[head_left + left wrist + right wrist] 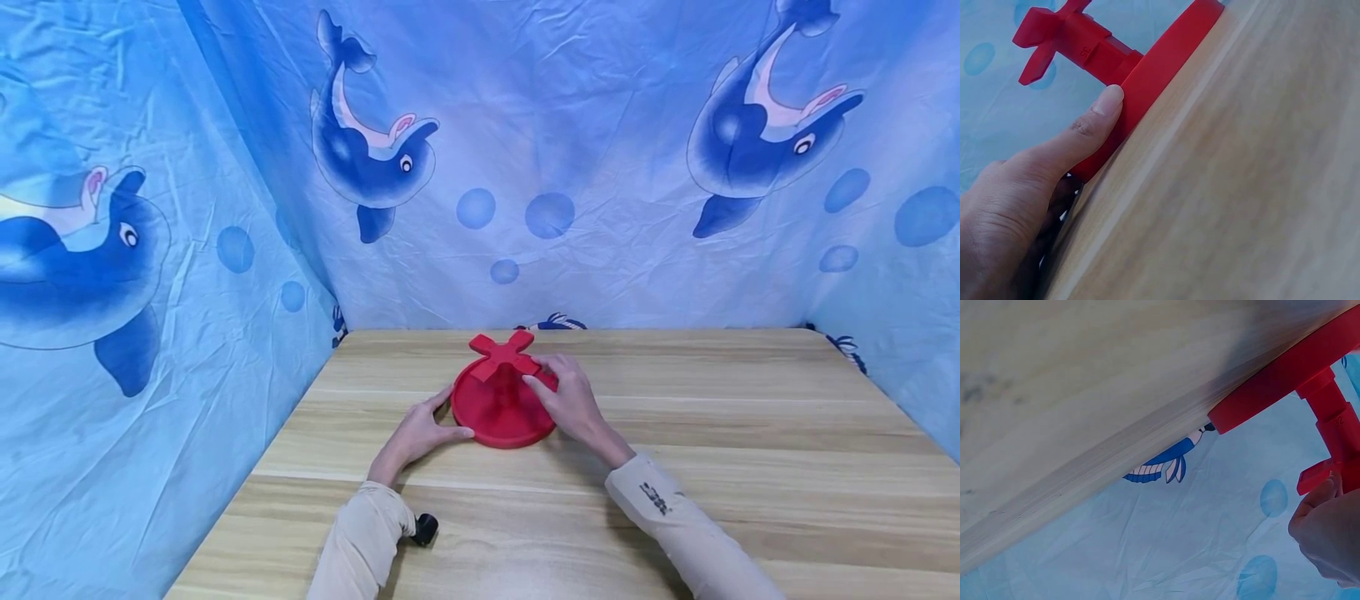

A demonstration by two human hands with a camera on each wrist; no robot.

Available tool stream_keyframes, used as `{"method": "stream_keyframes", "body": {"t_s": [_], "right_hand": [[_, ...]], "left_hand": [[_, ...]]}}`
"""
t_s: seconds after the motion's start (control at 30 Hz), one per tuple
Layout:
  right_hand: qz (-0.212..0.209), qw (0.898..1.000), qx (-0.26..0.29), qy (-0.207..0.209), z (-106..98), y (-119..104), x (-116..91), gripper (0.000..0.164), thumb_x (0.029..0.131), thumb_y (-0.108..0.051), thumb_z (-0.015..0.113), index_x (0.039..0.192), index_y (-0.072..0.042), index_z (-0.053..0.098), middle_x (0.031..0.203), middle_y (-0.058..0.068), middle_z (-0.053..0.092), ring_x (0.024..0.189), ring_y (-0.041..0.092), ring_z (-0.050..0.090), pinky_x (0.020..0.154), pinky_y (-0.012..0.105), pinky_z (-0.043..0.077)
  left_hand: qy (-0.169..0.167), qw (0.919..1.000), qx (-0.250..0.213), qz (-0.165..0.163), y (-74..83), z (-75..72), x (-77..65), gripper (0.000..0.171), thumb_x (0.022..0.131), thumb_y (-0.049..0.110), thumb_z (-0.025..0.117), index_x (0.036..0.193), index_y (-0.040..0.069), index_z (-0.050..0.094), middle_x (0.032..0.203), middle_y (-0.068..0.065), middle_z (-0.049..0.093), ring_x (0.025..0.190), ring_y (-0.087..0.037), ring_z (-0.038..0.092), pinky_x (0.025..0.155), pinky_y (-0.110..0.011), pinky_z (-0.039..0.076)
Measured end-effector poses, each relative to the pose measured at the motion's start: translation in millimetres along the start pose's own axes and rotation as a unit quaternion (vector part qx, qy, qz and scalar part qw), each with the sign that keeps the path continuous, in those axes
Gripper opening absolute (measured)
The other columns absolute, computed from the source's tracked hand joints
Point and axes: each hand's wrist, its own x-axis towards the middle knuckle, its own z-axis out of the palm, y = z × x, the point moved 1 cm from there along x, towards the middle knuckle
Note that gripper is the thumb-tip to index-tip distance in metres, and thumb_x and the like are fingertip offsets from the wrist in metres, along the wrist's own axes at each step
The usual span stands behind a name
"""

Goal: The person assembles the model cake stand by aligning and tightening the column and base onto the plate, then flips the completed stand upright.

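A red round base with a raised rim lies on the wooden table. From its middle rises a short stepped red post, topped by a red cross-shaped piece with flat arms. My left hand grips the base's rim at the left, thumb on the near side and fingers round the far left. In the left wrist view the thumb presses against the rim's outer wall. My right hand pinches the cross's near right arm between thumb and fingers, above the base. In the right wrist view, part of this hand is cut off.
The wooden table stretches out on both sides of the base. Blue dolphin-print sheets hang behind it and along its sides. A small black object sits at the left sleeve's cuff, close over the table.
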Motion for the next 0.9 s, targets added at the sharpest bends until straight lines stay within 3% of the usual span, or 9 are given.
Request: {"method": "stream_keyframes", "body": {"t_s": [0.47,0.7,0.9], "right_hand": [[0.001,1.0,0.001,-0.007,0,0,-2,0.042,0.091,-0.009,0.08,0.13,0.001,0.068,0.117,0.014,0.064,0.104,0.027,0.059,0.081,0.042,0.06],[0.068,0.993,0.052,-0.084,-17,13,0,0.054,0.097,-0.023,0.074,0.144,-0.003,0.057,0.126,0.014,0.062,0.116,0.031,0.058,0.086,0.043,0.058],[0.122,0.977,0.023,-0.174,-37,47,5,0.082,0.093,-0.038,0.078,0.157,-0.003,0.041,0.146,0.02,0.053,0.134,0.04,0.05,0.099,0.055,0.053]], "left_hand": [[0.001,1.0,0.003,-0.001,-2.0,1.3,3.7,0.101,0.078,0.052,0.089,0.159,0.014,0.043,0.155,-0.017,0.048,0.143,-0.037,0.043,0.11,-0.055,0.044],[-0.016,0.9998,0.006,-0.002,-1.5,-1.2,4.9,0.103,0.077,0.053,0.089,0.16,0.018,0.042,0.156,-0.017,0.047,0.143,-0.036,0.043,0.111,-0.054,0.043],[-0.033,0.9993,0.016,0.011,-9.3,-7.5,10.7,0.115,0.072,0.056,0.092,0.163,0.014,0.035,0.163,-0.009,0.039,0.15,-0.033,0.034,0.116,-0.054,0.037]]}}
